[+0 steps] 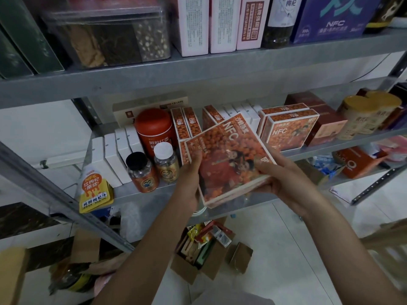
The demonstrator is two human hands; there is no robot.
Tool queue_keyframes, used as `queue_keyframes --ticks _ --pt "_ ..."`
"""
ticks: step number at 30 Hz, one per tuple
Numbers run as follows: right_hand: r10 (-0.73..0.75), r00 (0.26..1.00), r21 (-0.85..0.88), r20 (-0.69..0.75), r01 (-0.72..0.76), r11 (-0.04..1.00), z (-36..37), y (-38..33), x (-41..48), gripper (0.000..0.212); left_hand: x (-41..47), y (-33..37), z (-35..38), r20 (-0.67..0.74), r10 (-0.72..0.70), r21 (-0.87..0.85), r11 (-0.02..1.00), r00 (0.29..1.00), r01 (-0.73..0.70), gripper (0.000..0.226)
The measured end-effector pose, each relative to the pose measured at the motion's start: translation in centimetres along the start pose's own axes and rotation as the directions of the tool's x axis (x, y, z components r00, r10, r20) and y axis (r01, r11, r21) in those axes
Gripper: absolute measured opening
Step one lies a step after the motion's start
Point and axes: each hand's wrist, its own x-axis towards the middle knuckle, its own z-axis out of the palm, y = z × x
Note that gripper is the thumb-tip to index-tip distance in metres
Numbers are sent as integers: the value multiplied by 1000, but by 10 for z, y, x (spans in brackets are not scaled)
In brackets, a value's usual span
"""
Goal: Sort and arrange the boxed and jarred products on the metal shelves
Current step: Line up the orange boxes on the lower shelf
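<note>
Orange box [226, 155] tilts between left hand [189, 179] and right hand [284, 179] fingers [263, 165]

dim, even indoor light; wide-angle lens bends shelf edges at the borders, with soft blur throughout.

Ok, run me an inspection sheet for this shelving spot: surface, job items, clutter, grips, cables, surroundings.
Surface: grey metal shelf, crowded with stock.
Job's things: orange box held tilted before the shelf; like boxes standing behind; red tin and jars at left.
Clutter: open carton of packets on floor.
Grips: left hand and right hand grip the box's sides.
Cables: thin dark line at back right, possibly a cable.
Surroundings: upper shelf with boxes; white floor.
</note>
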Motion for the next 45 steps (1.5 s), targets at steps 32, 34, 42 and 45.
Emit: queue_keyframes --ticks 32,34,42,45 --pt "-730 683 -991 -31 75 113 69 53 118 54 70 9 -42 526 485 847 -374 698 -378 65" --pt "-723 689 -999 -45 -10 53 67 66 124 54 71 8 -43 523 468 846 -386 712 -367 67" --pt "-614 782 -993 -109 -118 25 67 59 155 71 70 16 -40 547 448 827 -420 707 -374 64" --pt "-572 813 -993 -110 -61 104 64 49 168 82 70 17 -44 556 433 819 -428 709 -382 64"
